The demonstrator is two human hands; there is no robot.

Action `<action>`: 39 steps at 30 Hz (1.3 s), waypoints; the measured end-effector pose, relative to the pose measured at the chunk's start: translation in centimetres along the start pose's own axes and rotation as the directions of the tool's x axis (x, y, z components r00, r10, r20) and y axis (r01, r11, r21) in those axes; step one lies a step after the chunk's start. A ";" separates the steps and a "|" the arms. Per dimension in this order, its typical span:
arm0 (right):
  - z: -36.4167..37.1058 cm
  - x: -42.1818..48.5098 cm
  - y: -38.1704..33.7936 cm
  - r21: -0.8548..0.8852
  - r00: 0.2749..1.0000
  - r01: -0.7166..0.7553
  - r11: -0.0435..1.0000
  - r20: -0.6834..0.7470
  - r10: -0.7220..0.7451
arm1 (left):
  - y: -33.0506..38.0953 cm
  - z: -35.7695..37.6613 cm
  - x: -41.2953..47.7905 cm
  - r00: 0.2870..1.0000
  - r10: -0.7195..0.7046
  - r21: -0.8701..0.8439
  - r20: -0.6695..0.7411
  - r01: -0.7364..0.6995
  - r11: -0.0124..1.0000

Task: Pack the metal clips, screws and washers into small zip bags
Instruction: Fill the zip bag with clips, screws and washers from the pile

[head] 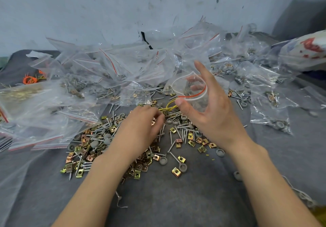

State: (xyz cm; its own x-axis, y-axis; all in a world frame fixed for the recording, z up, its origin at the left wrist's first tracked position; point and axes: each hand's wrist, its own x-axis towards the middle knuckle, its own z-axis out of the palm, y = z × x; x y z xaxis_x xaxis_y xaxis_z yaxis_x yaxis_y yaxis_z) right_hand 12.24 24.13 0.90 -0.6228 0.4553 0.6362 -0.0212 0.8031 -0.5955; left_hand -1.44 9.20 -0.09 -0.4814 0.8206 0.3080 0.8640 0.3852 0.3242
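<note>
- Stock of flat empty bags (47, 141) lies at the left; a sliding forearm could scatter it.
- Left hand (141, 124) curls down into the loose heap of clips, screws and washers (91, 149) on the grey cloth (176, 200); whether it pinches anything I cannot tell.
- Right hand (211, 115) grips a small zip bag (190, 89), mouth bowed open, just beyond the heap.
- Risk: that mouth is narrow, so pieces may miss and spill, and screw points may pierce the film.
</note>
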 end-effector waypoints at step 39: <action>-0.6 0.0 -0.2 0.017 1.000 -0.020 1.000 -0.006 0.020 | 2.6 1.9 -0.7 0.987 0.007 0.223 0.160 -0.043 0.974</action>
State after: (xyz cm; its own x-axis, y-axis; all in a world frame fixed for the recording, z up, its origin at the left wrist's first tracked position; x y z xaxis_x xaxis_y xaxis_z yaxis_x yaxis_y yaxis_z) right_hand 12.72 24.22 1.28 -0.6182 0.4736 0.6273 -0.0218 0.7875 -0.6160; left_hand 1.40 10.44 -1.11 -0.4456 0.8802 0.1636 0.8950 0.4340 0.1032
